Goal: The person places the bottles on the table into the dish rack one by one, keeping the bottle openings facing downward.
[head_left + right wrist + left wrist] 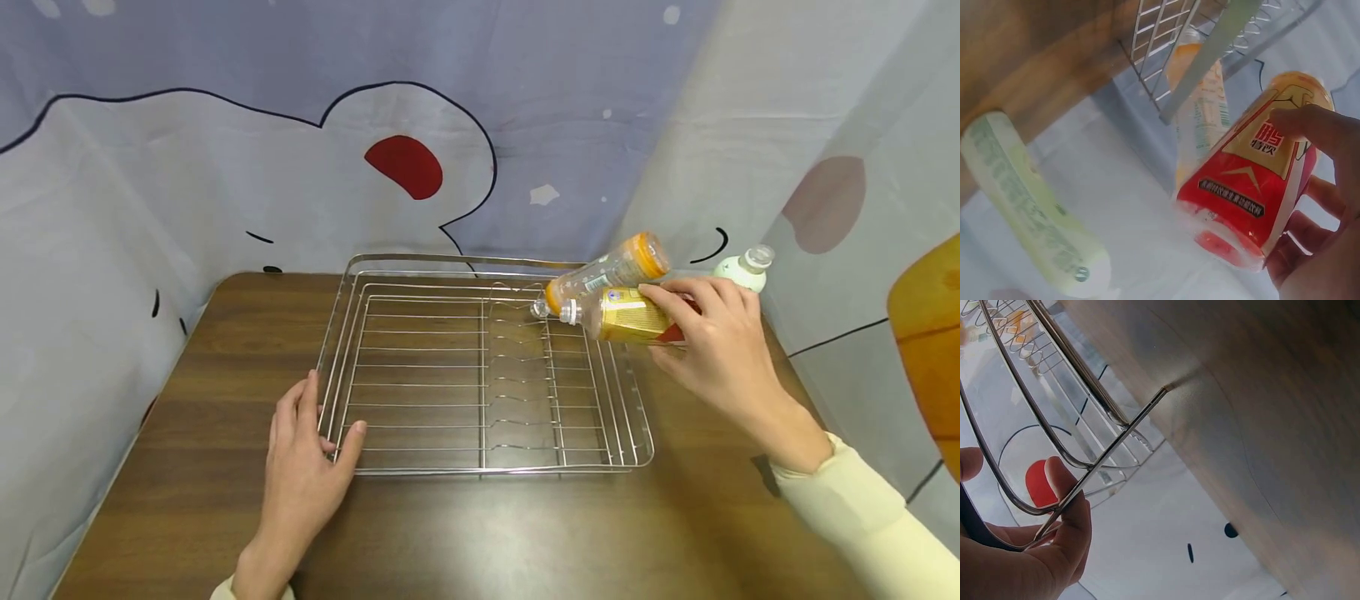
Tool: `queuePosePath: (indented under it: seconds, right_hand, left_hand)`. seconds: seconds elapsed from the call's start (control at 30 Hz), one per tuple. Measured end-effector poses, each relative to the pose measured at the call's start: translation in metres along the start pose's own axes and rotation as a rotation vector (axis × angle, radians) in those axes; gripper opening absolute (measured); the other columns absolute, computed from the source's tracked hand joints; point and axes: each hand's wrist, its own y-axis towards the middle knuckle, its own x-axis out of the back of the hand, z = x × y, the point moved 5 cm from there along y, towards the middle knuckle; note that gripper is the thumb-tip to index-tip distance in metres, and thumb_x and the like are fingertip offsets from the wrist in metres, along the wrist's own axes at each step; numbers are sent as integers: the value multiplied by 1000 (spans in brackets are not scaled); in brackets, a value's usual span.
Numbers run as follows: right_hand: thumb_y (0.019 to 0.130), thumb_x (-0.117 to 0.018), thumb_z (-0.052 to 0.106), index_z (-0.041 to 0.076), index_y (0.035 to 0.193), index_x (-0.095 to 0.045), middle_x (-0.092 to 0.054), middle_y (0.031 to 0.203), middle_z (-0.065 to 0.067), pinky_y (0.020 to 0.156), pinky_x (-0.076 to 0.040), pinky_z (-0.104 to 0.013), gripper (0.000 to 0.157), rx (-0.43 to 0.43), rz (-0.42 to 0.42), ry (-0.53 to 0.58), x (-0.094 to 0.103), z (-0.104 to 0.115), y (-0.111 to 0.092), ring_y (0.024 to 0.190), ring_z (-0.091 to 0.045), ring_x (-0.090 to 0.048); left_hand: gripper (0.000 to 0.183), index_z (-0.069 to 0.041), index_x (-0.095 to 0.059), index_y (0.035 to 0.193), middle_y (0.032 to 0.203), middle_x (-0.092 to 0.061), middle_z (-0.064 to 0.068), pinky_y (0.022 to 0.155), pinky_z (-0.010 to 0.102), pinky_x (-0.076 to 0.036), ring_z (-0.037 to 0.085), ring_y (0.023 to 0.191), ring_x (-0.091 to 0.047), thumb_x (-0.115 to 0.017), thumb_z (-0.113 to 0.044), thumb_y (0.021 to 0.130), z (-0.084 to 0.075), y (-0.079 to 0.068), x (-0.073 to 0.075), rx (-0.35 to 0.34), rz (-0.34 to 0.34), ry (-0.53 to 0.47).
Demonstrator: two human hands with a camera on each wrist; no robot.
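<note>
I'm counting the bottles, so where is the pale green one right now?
In the head view, the pale green bottle is at the right, partly hidden behind the right hand and beyond the right end of the wire rack.

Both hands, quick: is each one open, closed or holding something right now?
Left-hand grip: closed around the left side of the metal rack.
Right-hand grip: closed, holding the red-and-gold bottle.

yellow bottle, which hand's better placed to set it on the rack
Likely the right hand: it grips the yellow bottle; the left hand holds the rack by its left side.
</note>
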Motion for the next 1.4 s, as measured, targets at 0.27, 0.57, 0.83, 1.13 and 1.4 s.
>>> queuePosePath:
  seconds: [0.27, 0.57, 0.83, 1.13, 1.4]
  right_hand:
    - [72, -72, -4, 7, 133, -76, -71, 118, -20, 96, -47, -66, 62, 216, -18, -131, -9, 14, 18, 112, -50, -62]
    - [69, -84, -7, 5, 131, -75, -71, 117, -22, 93, -52, -60, 64, 346, 5, -235, -21, 20, 25, 109, -47, -63]
    - [70, -81, -12, 1, 130, -74, -69, 117, -25, 93, -50, -60, 62, 376, 51, -238, -29, 20, 26, 111, -49, -61]
    - [69, -86, -14, -1, 128, -76, -68, 117, -24, 94, -50, -61, 62, 399, 88, -249, -38, 21, 29, 109, -49, -61]
    - [66, -92, -16, 0, 129, -76, -68, 117, -23, 94, -50, -61, 67, 399, 104, -264, -40, 21, 30, 110, -48, -61]
  left_hand:
    - [87, 4, -33, 171, 161, -43, 28, 84, 55, -54, 28, 83, -69, -78, -21, 101, -1, 0, 1, -1, -6, -2]
    - [88, 3, -33, 171, 161, -44, 27, 84, 55, -53, 27, 82, -69, -78, -22, 101, 0, -1, 1, 4, -17, 0]
    - [89, 3, -33, 172, 162, -43, 26, 86, 54, -51, 26, 81, -67, -78, -23, 100, 0, -1, 0, 14, -11, -2]
    - [90, 4, -31, 172, 163, -42, 26, 86, 53, -49, 26, 83, -66, -78, -22, 100, -1, -1, 0, 13, -4, -12]
    - [90, 2, -31, 172, 163, -43, 26, 86, 54, -51, 26, 81, -67, -79, -22, 99, -1, -1, 0, 16, -9, -10]
